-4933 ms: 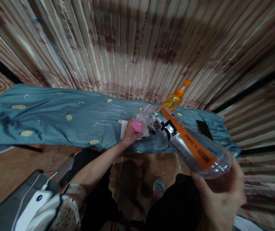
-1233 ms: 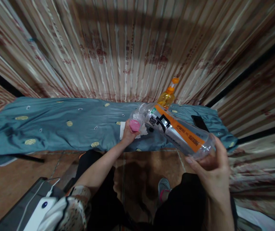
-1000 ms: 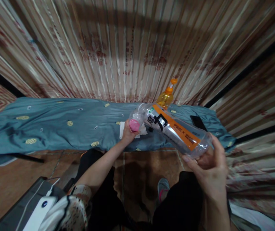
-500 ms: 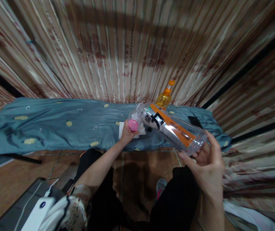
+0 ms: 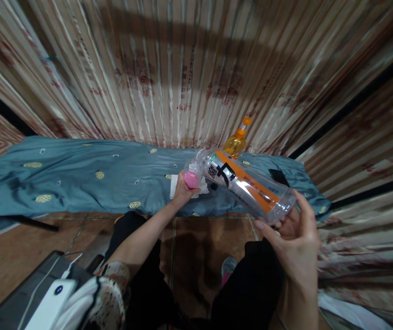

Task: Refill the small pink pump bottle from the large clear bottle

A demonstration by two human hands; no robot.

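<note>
My right hand (image 5: 296,233) holds a large clear plastic bottle (image 5: 248,185) by its base, with the thumb on one side and fingers on the other. The bottle has an orange and black label. It is tilted, its neck lower-lying to the left and touching or overlapping a small clear container with a pink label (image 5: 191,179). Around that small container my left hand (image 5: 182,192) is closed; whether the two openings meet cannot be made out. A white paper tissue (image 5: 173,185) lies under and beside my left hand.
A bottle of yellow liquid with an orange top (image 5: 235,144) stands behind the large bottle. A dark flat object (image 5: 279,177) lies to the right on the blue-green cloth (image 5: 69,176). Pleated curtains (image 5: 162,68) hang around. At lower left is a white device with a cable (image 5: 51,300).
Both hands keep their hold and the bottles stay in nearly the same pose. The view has shifted only slightly.
</note>
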